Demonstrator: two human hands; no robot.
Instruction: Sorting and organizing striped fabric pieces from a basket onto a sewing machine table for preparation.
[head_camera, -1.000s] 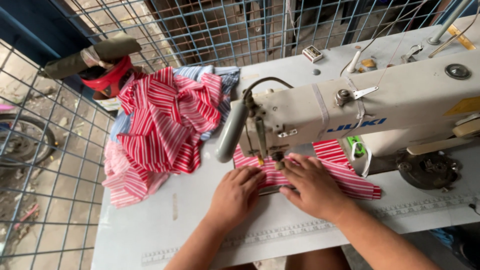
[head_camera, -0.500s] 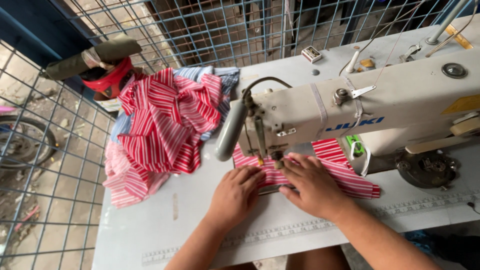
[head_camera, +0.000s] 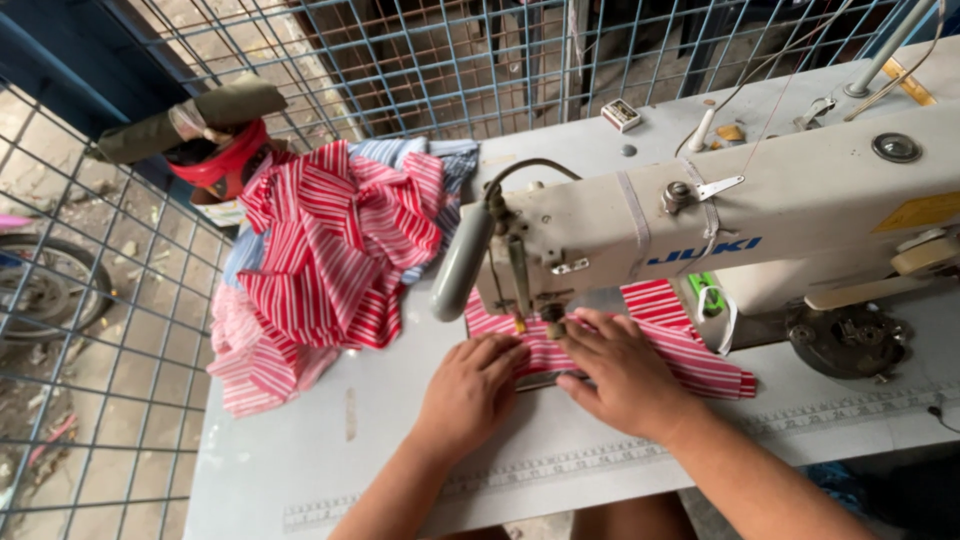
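A blue wire-mesh fence backs the grey worktop. Near its front edge, the left hand and right hand press flat, fingers spread narrowly, on a red-striped fabric piece under the sewing machine. A heap of striped cloth lies toward the left edge.

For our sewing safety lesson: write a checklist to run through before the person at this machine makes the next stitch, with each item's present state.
1. Left hand flat on the striped fabric piece: ok.
2. Right hand flat on it: ok.
3. Right fingers away from the presser foot: not ok, very close.
4. Thread through needle: cannot tell.
5. Fabric pile away from the sewing machine head: ok.
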